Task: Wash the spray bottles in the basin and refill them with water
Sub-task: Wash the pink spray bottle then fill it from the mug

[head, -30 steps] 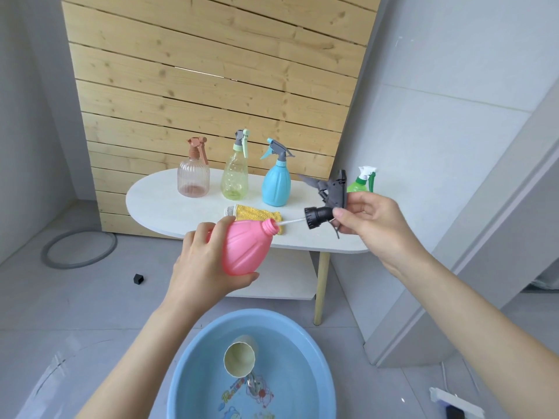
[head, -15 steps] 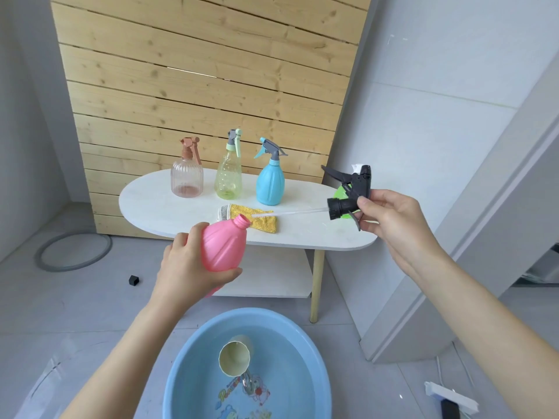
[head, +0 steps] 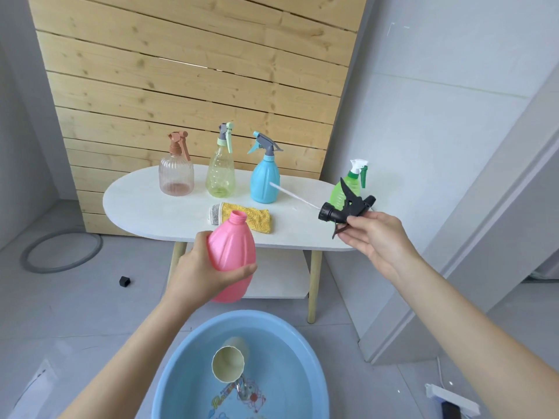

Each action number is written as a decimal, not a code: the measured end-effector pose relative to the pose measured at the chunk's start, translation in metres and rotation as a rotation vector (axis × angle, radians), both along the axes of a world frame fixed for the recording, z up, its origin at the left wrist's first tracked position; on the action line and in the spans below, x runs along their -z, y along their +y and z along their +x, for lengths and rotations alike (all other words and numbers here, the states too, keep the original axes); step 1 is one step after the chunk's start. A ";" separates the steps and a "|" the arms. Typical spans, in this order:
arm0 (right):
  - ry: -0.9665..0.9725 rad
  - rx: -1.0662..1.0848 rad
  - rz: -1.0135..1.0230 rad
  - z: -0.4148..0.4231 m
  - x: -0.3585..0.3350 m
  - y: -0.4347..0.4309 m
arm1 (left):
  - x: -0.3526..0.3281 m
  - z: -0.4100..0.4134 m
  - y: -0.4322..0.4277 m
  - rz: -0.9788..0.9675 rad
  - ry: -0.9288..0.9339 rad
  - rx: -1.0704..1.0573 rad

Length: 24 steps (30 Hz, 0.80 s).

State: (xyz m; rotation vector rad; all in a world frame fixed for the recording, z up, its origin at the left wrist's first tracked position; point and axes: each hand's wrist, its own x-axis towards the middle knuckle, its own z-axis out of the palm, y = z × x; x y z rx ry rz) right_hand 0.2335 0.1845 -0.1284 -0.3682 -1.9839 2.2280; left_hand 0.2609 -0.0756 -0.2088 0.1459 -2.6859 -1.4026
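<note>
- Head view, bottom centre: a blue basin (head: pixel 287 355) holds water, with a pale cup (head: pixel 228 364) lying on its side in it.
- Just above the basin, the left hand (head: pixel 196 276) wraps its fingers and thumb round the pink bottle (head: pixel 233 246). The bottle now stands nearly upright, where half a second ago it leaned right.
- It is opaque pink and ribbed, its threaded neck open.
- At centre right, the right hand (head: pixel 372 237) pinches the black spray head (head: pixel 348 208). Its white dip tube (head: pixel 293 196), earlier close to the bottle's mouth, is now well apart from it and points to the upper left.
- Beyond, the white oval table (head: pixel 145 204) carries a yellow cloth (head: pixel 257 219), a clear pink bottle (head: pixel 176 176), a yellowish bottle (head: pixel 220 173), a blue bottle (head: pixel 265 182) and a green bottle (head: pixel 348 186).
</note>
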 end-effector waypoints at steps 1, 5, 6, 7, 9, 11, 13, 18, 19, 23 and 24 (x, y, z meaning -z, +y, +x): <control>-0.014 0.016 -0.015 -0.007 0.008 0.000 | -0.001 -0.004 0.002 0.002 0.000 -0.003; -0.095 0.098 -0.063 -0.042 0.041 -0.001 | -0.002 -0.023 0.011 0.022 0.011 0.031; -0.112 0.121 -0.081 -0.051 0.050 -0.002 | -0.001 -0.028 0.013 0.030 0.015 0.040; -0.120 0.145 -0.096 -0.057 0.058 -0.003 | -0.002 -0.030 0.015 0.041 0.020 0.047; -0.128 0.192 -0.101 -0.074 0.074 -0.006 | 0.001 -0.042 0.018 0.076 0.022 0.050; -0.124 0.249 -0.085 -0.091 0.091 -0.009 | 0.005 -0.053 0.020 0.104 0.013 0.051; -0.120 0.294 -0.054 -0.103 0.102 -0.012 | 0.007 -0.058 0.021 0.126 0.011 0.049; -0.145 0.315 -0.007 -0.135 0.126 -0.025 | 0.021 -0.071 0.018 0.119 -0.013 0.032; -0.146 0.323 0.004 -0.140 0.129 -0.027 | 0.023 -0.071 0.017 0.110 -0.016 0.032; -0.182 0.303 0.067 -0.149 0.136 -0.032 | 0.027 -0.066 0.012 0.059 -0.032 0.043; -0.202 0.302 0.089 -0.149 0.137 -0.033 | 0.027 -0.064 0.010 0.038 -0.040 0.047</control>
